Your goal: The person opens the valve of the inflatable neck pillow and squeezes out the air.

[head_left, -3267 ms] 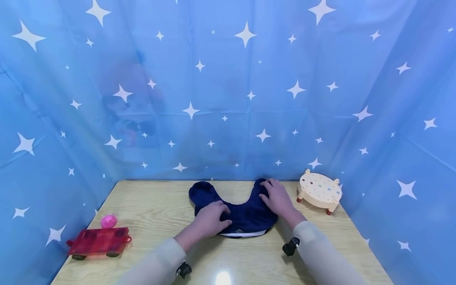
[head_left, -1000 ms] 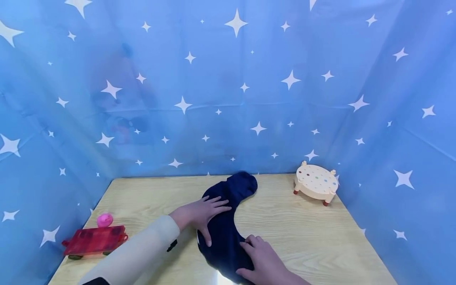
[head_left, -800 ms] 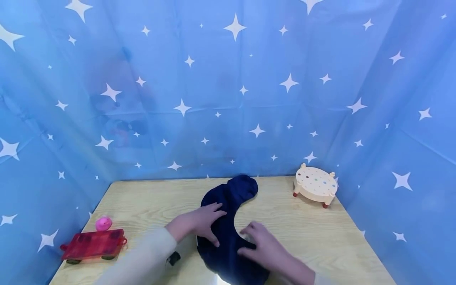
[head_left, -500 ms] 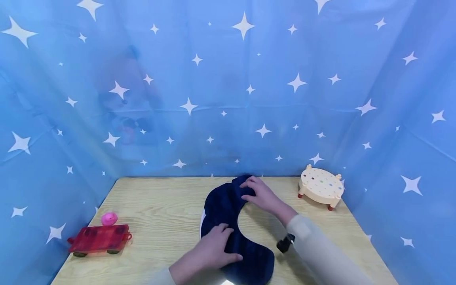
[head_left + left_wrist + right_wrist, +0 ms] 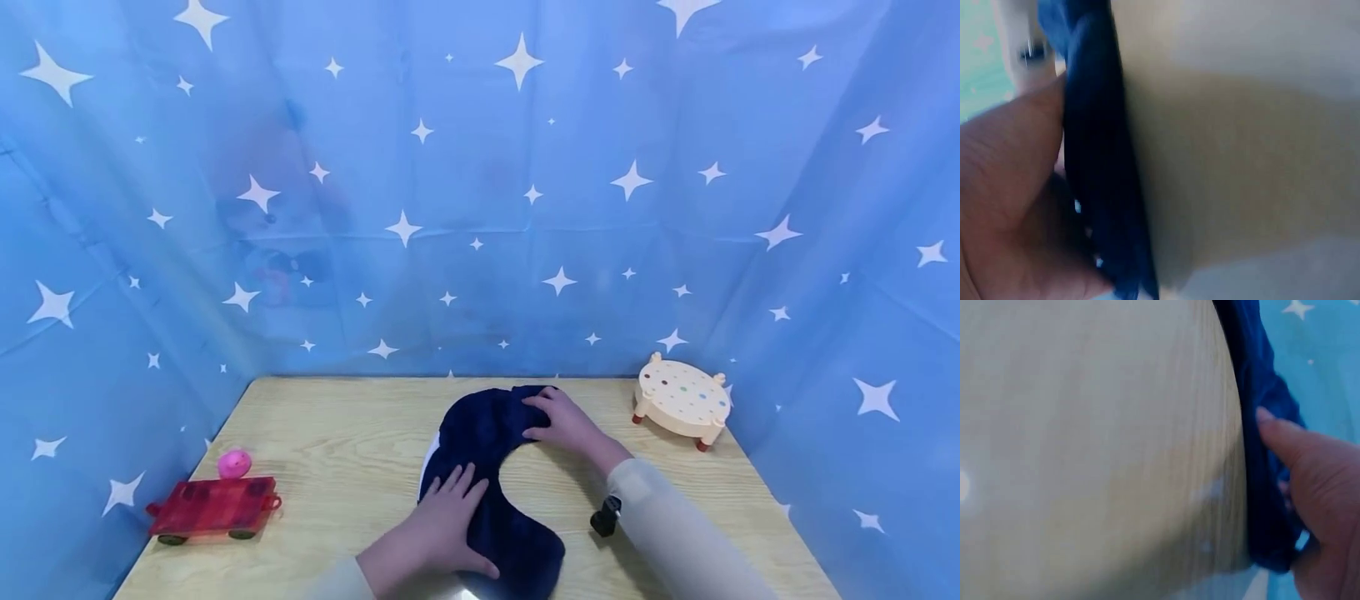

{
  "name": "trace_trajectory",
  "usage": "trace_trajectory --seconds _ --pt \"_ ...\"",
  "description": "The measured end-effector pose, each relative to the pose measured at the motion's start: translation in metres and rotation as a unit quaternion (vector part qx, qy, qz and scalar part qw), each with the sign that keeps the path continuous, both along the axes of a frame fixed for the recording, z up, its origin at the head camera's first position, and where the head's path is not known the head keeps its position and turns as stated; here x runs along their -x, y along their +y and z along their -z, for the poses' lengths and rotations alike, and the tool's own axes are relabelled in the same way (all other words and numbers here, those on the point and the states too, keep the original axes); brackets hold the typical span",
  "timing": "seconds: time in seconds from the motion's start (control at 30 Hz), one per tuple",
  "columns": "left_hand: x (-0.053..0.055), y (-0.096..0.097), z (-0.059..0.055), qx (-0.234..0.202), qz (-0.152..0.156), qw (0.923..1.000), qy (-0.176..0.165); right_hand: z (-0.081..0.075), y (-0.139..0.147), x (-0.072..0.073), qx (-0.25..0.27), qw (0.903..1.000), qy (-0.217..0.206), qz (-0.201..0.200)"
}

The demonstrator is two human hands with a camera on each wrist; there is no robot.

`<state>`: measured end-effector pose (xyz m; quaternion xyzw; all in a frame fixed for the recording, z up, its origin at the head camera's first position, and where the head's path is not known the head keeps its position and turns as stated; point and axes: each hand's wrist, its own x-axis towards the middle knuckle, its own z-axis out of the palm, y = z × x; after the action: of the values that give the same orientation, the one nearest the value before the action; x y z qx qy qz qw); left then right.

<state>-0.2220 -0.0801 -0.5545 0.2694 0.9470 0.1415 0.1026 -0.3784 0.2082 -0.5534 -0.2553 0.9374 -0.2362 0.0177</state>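
Observation:
A dark navy plush U-shaped neck pillow (image 5: 480, 442) lies on the table, its opening turned to the right, with a white strip along its left outer edge. My left hand (image 5: 442, 525) rests on the lower left of the curve, fingers spread and fairly straight, thumb apart. My right hand (image 5: 566, 425) grips the far end with bent fingers and thumb. In the left wrist view the pillow (image 5: 1100, 137) stands beside the thumb. The right wrist view shows my thumb (image 5: 1282, 434) pressed against the pillow's side.
A red toy cart (image 5: 213, 507) stands at the left, with a small pink toy (image 5: 234, 464) behind it. A cream spotted toy stool (image 5: 682, 396) with red-brown feet is at the back right. A blue star curtain (image 5: 465, 183) surrounds the wooden table (image 5: 322, 433).
The pillow has turned from opening away to opening right. Over the last half second it rotates slightly clockwise, far end rightward and near end leftward. My right hand has moved from the near end to the far end.

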Motion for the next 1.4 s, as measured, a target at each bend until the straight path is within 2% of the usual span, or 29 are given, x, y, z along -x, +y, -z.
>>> trace_trajectory --seconds 0.1,0.23,0.33,0.4,0.47,0.5,0.53,0.6,0.63,0.7,0.77,0.83,0.9,1.0,1.13,1.27,1.4 --pt "0.018 -0.018 -0.007 -0.004 0.031 0.9994 -0.017 0.001 0.009 -0.024 0.000 0.9990 0.001 0.045" --pt "0.052 -0.039 -0.015 -0.016 0.079 0.9953 -0.053 -0.001 0.012 -0.060 0.014 0.9937 -0.005 0.111" --pt "0.082 -0.052 -0.015 -0.023 0.102 0.9918 -0.073 -0.009 0.008 -0.094 0.026 0.9879 -0.023 0.151" --pt "0.099 -0.058 -0.012 -0.021 0.110 0.9913 -0.070 -0.016 0.004 -0.118 0.033 0.9845 -0.045 0.166" --pt "0.108 -0.062 -0.009 -0.013 0.112 0.9917 -0.062 -0.025 -0.001 -0.138 0.037 0.9839 -0.067 0.161" --pt "0.109 -0.063 -0.007 -0.011 0.110 0.9921 -0.060 -0.029 -0.003 -0.147 0.037 0.9848 -0.078 0.151" --pt "0.107 -0.062 -0.007 -0.010 0.109 0.9923 -0.057 -0.033 -0.004 -0.155 0.038 0.9864 -0.090 0.132" --pt "0.098 -0.061 -0.009 -0.015 0.101 0.9934 -0.052 -0.040 -0.003 -0.162 0.039 0.9923 -0.094 0.071" --pt "0.091 -0.061 -0.011 -0.023 0.095 0.9937 -0.054 -0.043 -0.002 -0.163 0.036 0.9953 -0.083 0.034" --pt "0.075 -0.061 -0.017 -0.055 0.076 0.9933 -0.067 -0.043 0.000 -0.157 0.033 0.9980 -0.034 -0.043" --pt "0.061 -0.064 -0.023 -0.086 0.057 0.9922 -0.070 -0.041 0.003 -0.142 0.029 0.9939 0.029 -0.103" --pt "0.052 -0.067 -0.025 -0.104 0.044 0.9913 -0.068 -0.036 0.006 -0.124 0.015 0.9876 0.082 -0.133" --pt "0.049 -0.070 -0.022 -0.108 0.040 0.9915 -0.060 -0.030 0.009 -0.107 0.000 0.9831 0.098 -0.154" --pt "0.056 -0.077 -0.013 -0.094 0.043 0.9932 -0.053 -0.019 0.010 -0.083 -0.034 0.9794 0.077 -0.184" --pt "0.075 -0.083 -0.001 -0.091 0.061 0.9917 -0.067 -0.005 0.009 -0.066 -0.057 0.9791 0.019 -0.194" --pt "0.099 -0.083 0.003 -0.084 0.081 0.9902 -0.076 0.004 0.009 -0.058 -0.044 0.9840 -0.021 -0.171" --pt "0.126 -0.077 0.002 -0.076 0.097 0.9890 -0.081 0.008 0.013 -0.049 -0.030 0.9884 -0.039 -0.144"
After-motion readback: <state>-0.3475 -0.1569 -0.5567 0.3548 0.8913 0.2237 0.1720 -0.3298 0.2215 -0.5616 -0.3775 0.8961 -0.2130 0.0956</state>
